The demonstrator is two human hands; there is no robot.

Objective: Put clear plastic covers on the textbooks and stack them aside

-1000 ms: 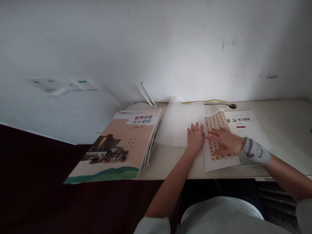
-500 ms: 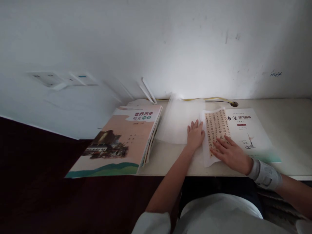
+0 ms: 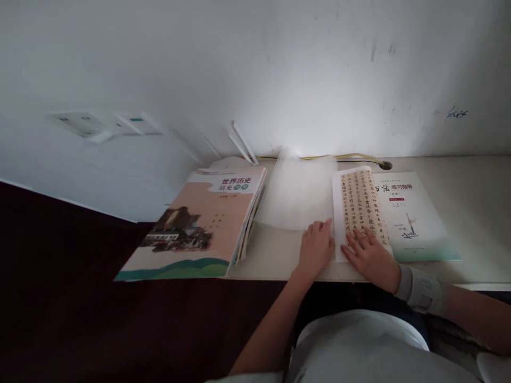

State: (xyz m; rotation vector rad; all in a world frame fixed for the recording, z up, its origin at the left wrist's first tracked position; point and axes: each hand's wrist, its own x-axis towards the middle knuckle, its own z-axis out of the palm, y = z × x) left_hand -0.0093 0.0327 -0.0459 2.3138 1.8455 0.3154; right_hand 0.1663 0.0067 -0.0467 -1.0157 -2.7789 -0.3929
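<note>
My left hand [image 3: 316, 249] lies flat on the desk [image 3: 271, 255], fingers stretched out, at the near corner of a translucent white sheet [image 3: 297, 194]. My right hand [image 3: 369, 256] rests flat, fingers spread, on the bottom end of a long calligraphy sheet [image 3: 360, 205] printed with columns of characters. That sheet overlaps the left side of a white calligraphy guide book [image 3: 411, 215]. A grey band [image 3: 421, 290] wraps my right wrist. Neither hand holds anything.
A stack of textbooks with a history book [image 3: 199, 226] on top lies at the left, overhanging the desk's front edge. A yellow cable [image 3: 351, 157] runs along the wall to a hole in the desk. Wall sockets [image 3: 83, 125] sit at the far left.
Both hands slid toward me to the front edge of the desk. The calligraphy sheet now lies straighter and flat, its top end farther back.
</note>
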